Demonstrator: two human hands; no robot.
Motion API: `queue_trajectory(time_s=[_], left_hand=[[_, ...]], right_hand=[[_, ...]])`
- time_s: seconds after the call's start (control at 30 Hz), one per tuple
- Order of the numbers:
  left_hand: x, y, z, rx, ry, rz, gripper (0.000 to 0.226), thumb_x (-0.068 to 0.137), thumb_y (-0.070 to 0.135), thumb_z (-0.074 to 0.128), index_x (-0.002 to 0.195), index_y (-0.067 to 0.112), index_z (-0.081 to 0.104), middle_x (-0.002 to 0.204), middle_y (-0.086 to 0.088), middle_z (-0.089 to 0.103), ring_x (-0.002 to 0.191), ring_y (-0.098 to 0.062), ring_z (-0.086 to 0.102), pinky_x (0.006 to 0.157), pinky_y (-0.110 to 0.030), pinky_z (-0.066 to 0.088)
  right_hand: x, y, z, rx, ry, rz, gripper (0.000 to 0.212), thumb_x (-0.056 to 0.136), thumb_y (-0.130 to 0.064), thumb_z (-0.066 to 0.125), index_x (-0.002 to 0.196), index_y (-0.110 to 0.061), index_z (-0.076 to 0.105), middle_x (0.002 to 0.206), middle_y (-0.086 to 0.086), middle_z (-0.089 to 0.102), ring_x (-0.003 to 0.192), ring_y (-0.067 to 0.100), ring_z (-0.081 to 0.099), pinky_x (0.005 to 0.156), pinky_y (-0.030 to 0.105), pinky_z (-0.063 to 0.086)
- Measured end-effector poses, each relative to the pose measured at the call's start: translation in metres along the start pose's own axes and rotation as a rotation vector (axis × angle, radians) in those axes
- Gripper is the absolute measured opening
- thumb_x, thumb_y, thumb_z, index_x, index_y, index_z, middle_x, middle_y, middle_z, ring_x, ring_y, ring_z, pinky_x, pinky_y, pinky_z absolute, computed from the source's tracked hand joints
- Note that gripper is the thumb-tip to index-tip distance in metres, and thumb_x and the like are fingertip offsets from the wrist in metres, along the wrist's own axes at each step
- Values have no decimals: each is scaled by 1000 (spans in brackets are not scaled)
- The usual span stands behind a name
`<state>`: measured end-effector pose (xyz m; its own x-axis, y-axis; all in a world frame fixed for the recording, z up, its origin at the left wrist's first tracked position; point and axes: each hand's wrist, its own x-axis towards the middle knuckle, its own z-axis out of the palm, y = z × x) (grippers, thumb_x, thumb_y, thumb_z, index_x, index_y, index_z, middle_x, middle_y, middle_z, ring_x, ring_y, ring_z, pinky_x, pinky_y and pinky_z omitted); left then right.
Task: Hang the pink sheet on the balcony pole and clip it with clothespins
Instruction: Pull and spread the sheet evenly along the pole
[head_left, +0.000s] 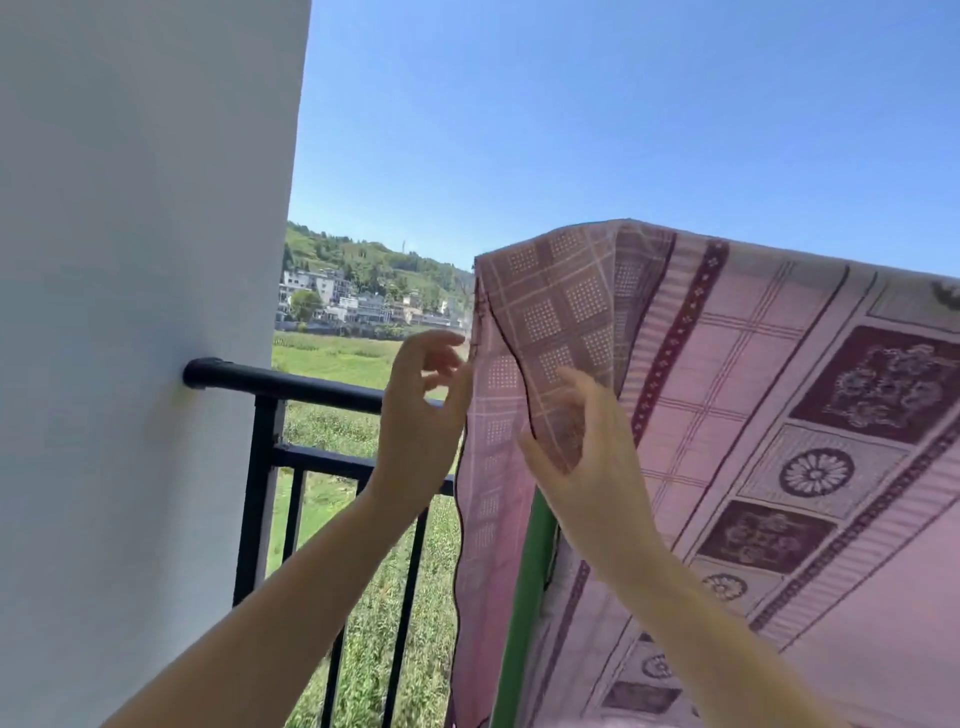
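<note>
The pink sheet (727, 374), patterned with dark maroon squares and checks, hangs draped from a high line that it hides, its top edge running from the middle of the view to the right. My left hand (421, 415) pinches the sheet's left hem between thumb and fingers. My right hand (582, 457) grips a fold of the sheet just right of that hem. No clothespin is visible.
A white wall (135, 312) fills the left. A black balcony railing (291, 387) runs from the wall behind my hands, with vertical bars below. A green strip (524, 597) shows behind the sheet's lower edge. Fields, houses and sky lie beyond.
</note>
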<state>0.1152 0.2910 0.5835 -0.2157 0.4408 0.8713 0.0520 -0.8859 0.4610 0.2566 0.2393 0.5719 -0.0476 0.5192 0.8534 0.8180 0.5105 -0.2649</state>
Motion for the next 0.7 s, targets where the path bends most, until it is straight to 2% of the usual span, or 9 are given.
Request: queue_trajectory(time_s=[0.07, 0.13, 0.2, 0.27, 0.33, 0.43, 0.53, 0.63, 0.7], left_hand=[[-19, 6, 5, 52, -47, 66, 17, 88, 2, 53, 96, 17, 51, 85, 7, 56, 80, -1, 56, 77, -13, 47], [-30, 7, 15, 17, -102, -98, 17, 90, 4, 51, 98, 19, 51, 90, 4, 59, 83, -4, 58, 80, -21, 51], [-34, 6, 23, -77, -137, -314, 20, 91, 7, 49, 108, 17, 51, 91, 5, 58, 81, -7, 58, 79, -28, 54], [-36, 8, 28, -96, -217, -415, 27, 91, 14, 51, 118, 17, 49, 91, 7, 56, 77, -3, 55, 74, -19, 51], [-37, 11, 32, -132, -304, -486, 19, 89, 21, 56, 106, 28, 51, 89, 6, 56, 79, -4, 54, 70, -16, 48], [-36, 18, 33, -176, -382, -524, 7, 85, 19, 62, 84, 27, 62, 77, 5, 58, 70, -5, 52, 64, -13, 42], [-35, 24, 26, -234, -346, -458, 14, 83, 12, 63, 74, 21, 69, 60, 9, 56, 56, 0, 47, 57, -11, 39], [-32, 31, 15, -370, -229, -417, 16, 84, 10, 60, 75, 21, 68, 62, 6, 57, 61, -6, 47, 60, -16, 41], [-26, 34, 10, -454, -171, -425, 18, 87, 9, 56, 74, 19, 65, 63, 9, 62, 63, -7, 53, 63, -19, 46]], right_hand=[[-15, 18, 3, -99, 54, 17, 59, 82, -52, 55, 128, -23, 34, 122, -6, 45, 117, 8, 39, 106, 37, 36], [-21, 31, 4, -118, 31, 92, 63, 78, -57, 55, 127, -21, 34, 124, -4, 40, 119, 10, 35, 105, 31, 31], [-22, 36, 3, -55, -67, 251, 49, 80, -47, 60, 118, -22, 44, 114, -7, 47, 109, 10, 44, 92, 19, 37], [-23, 38, 1, 100, -149, 342, 7, 85, -29, 61, 88, -26, 55, 86, -8, 59, 83, 11, 55, 66, 8, 40], [-25, 39, -6, 146, -159, 299, 25, 89, -19, 57, 67, -29, 50, 67, -7, 58, 63, 4, 52, 55, 8, 39], [-22, 36, -24, 231, -244, 287, 22, 89, -21, 56, 68, -20, 54, 64, -5, 57, 56, -1, 49, 57, 13, 40], [-15, 19, -42, 447, -346, 249, 15, 86, -17, 59, 72, -12, 58, 60, -13, 58, 58, 0, 51, 60, 13, 42], [-5, -3, -52, 641, -269, 209, 13, 86, -12, 56, 73, -13, 57, 54, -11, 57, 50, -1, 50, 51, 8, 41], [-3, -9, -42, 598, -213, 186, 9, 87, -18, 57, 78, -18, 56, 64, -4, 59, 55, 8, 53, 53, 18, 45]])
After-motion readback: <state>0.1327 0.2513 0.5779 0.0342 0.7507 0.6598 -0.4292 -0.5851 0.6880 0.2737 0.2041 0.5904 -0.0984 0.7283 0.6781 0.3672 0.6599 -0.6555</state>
